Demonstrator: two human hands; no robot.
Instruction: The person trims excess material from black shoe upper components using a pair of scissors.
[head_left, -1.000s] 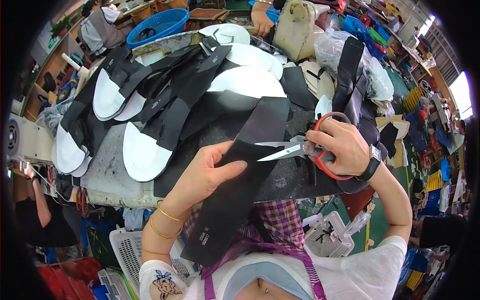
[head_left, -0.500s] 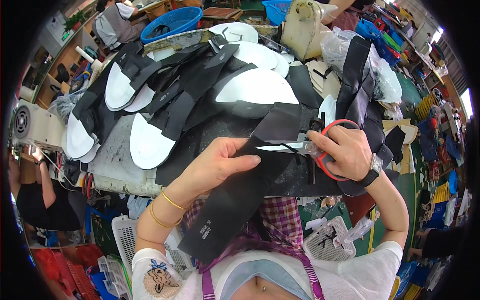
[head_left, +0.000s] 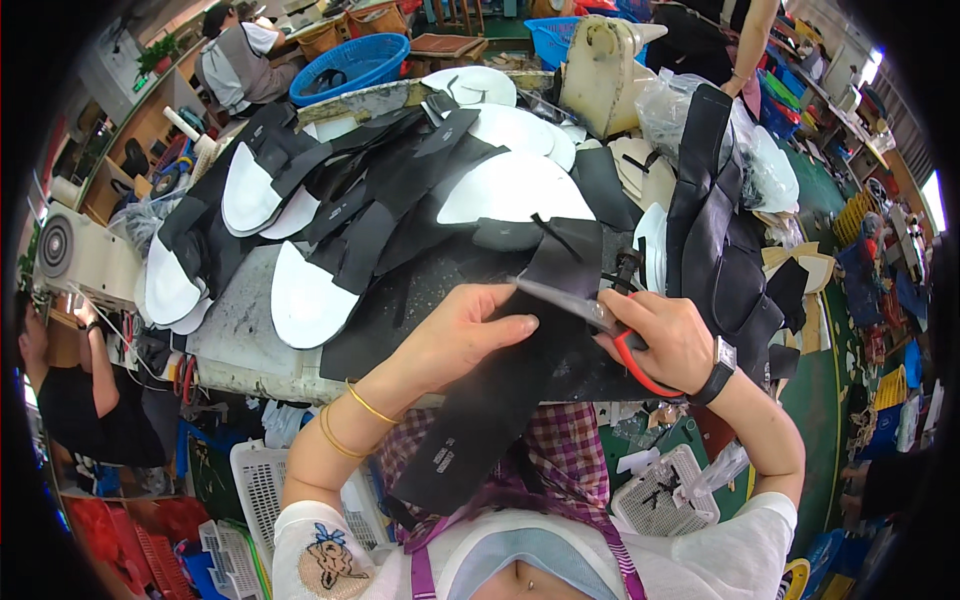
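In my left hand, the thumb and fingers pinch a long black leather-like piece that hangs down over my lap. My right hand grips scissors with red-orange handles. Their blades look closed together and point left, the tips touching the edge of the piece near my left fingertips. A thin black offcut lies just beyond the blades, on another black panel. My fingers partly hide the scissor handles.
Black pieces joined to white rounded panels cover the table. More black pieces are heaped on the right. Behind stand a cream container and a blue basin. White baskets sit below the table edge. Other people work nearby.
The scissor blades have closed and turned, tips now nearer my left fingers. A thin black offcut now lies beyond them. The view has tilted slightly.
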